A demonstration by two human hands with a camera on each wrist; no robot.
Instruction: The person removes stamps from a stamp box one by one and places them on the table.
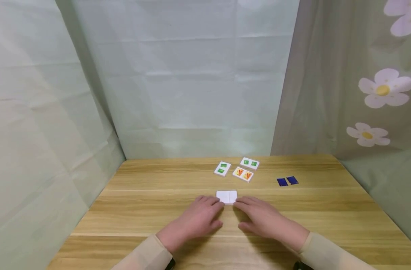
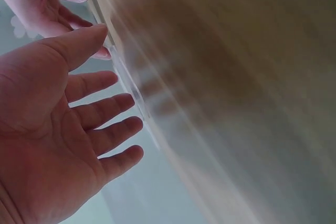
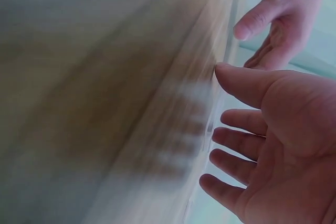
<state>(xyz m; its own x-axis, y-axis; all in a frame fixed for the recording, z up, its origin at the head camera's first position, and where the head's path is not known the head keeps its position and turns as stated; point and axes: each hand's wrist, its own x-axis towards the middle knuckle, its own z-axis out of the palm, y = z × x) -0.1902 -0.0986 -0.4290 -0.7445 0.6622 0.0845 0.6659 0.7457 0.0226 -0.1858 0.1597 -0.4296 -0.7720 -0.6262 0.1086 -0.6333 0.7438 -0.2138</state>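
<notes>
A white card [image 1: 227, 196] with a faint line down its middle lies face up on the wooden table in front of me, its near edge looking slightly thick. My left hand [image 1: 201, 217] is at its left side, fingertips right at the near left corner. On the opposite side, the fingertips of my right hand [image 1: 261, 218] come up to the near right corner. Both wrist views show loosely spread fingers and nothing in either palm, with the left palm [image 2: 47, 124] and right palm [image 3: 299, 140] facing inward.
Beyond the white card lie two cards with green pictures [image 1: 222, 168] [image 1: 249, 163] and one with orange pictures [image 1: 243, 174]. Two small dark blue cards [image 1: 287, 181] are to the right. Pale cloth [image 1: 192, 86] hangs behind the table [image 1: 141, 210], and a flowered curtain [image 1: 327, 93] on the right.
</notes>
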